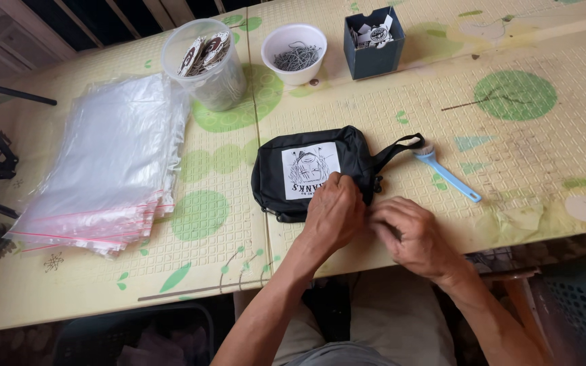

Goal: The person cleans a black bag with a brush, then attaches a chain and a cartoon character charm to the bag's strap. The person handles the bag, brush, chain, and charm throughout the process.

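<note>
**Head view: both hands at the near edge of a black pouch**

Head view: a small black pouch with a white printed patch is seen lying flat on the worktop, close to its near edge. The left hand is laid over the pouch's lower right corner, fingers curled down onto the fabric. The right hand is held just beside it, fingers pinched together near that same corner; what is pinched, if anything, cannot be told. The step appears to be fine work at the pouch's edge, and it is judged best done with the pouch pressed still by the left hand while the right works in small movements.

A black strap loop is extended from the pouch toward a light blue brush, which it touches or nearly touches and could drag. A stack of clear zip bags is lying to the left, well apart. Along the far side a clear tub of round tags, a white bowl of small metal pieces and a dark blue box of tags are set, none in the way.
</note>
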